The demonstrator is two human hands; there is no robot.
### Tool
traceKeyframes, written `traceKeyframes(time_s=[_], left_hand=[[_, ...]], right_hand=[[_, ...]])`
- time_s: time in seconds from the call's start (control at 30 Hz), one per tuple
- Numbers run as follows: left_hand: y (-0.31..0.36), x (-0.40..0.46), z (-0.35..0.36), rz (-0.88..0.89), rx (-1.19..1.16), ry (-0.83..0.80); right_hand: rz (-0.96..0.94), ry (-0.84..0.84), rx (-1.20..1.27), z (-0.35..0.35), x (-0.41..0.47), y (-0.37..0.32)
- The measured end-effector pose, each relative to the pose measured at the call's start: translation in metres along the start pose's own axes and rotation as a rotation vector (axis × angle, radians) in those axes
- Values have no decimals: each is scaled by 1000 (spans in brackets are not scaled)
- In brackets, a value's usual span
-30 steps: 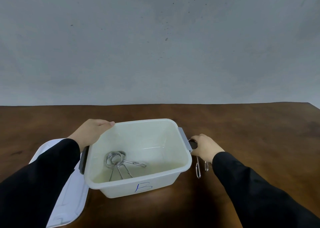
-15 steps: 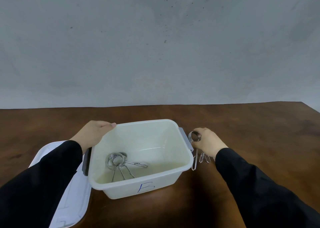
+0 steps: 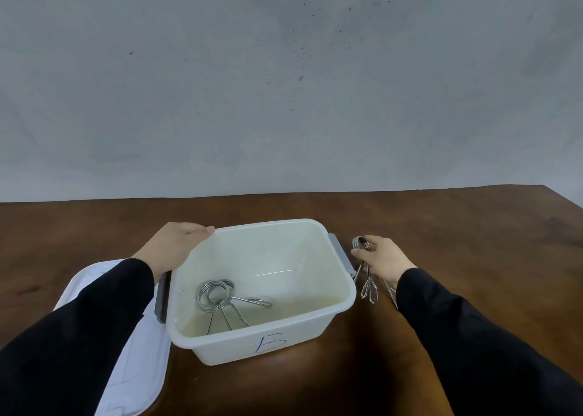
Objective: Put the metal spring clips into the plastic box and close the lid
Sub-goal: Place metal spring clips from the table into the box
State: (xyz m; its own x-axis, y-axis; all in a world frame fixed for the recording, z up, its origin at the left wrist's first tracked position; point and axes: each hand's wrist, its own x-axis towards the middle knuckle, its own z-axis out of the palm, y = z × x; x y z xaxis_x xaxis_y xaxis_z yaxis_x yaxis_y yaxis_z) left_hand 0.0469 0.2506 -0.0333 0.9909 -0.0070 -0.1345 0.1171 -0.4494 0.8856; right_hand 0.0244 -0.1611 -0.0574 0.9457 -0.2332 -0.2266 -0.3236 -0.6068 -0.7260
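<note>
A white plastic box (image 3: 315, 327) with grey side latches and a blue letter on its front stands open in the middle of the brown table. Metal spring clips (image 3: 220, 295) lie in a small heap on its floor. My left hand (image 3: 176, 245) grips the box's far left rim. Just right of the box, my right hand (image 3: 383, 258) is closed on another bunch of metal spring clips (image 3: 367, 284), lifted off the table with the coils up and the legs hanging down. The white lid (image 3: 135, 368) lies flat on the table left of the box, partly under my left sleeve.
The brown wooden table (image 3: 457, 235) stretches back to a grey wall. Its right edge shows at the far right. My two black sleeves come in from the bottom corners.
My right hand has closed on the clips beside the box and raised them off the table, coils upward. The left hand has stayed on the rim.
</note>
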Motion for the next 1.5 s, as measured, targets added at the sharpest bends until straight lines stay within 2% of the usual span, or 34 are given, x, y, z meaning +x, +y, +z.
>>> traceKeyframes(time_s=[0.43, 0.63, 0.77, 1.0, 1.17, 1.3, 1.5], left_hand=[[-1, 1, 0, 5, 28, 6], [-2, 1, 0, 2, 21, 13], [-1, 1, 0, 10, 25, -2], [1, -1, 1, 8, 14, 3], [0, -1, 0, 3, 9, -9], [-2, 0, -2, -14, 17, -18], [2, -2, 1, 6, 32, -2]], right_hand=[[-29, 30, 313, -4, 3, 7], [-71, 122, 307, -3, 4, 19], [-158, 180, 146, 1, 0, 18], [-101, 219, 366, 6, 5, 23], [-89, 253, 303, 7, 10, 28], [-8, 278, 269, 11, 13, 28], [50, 167, 4, 23, 14, 32]])
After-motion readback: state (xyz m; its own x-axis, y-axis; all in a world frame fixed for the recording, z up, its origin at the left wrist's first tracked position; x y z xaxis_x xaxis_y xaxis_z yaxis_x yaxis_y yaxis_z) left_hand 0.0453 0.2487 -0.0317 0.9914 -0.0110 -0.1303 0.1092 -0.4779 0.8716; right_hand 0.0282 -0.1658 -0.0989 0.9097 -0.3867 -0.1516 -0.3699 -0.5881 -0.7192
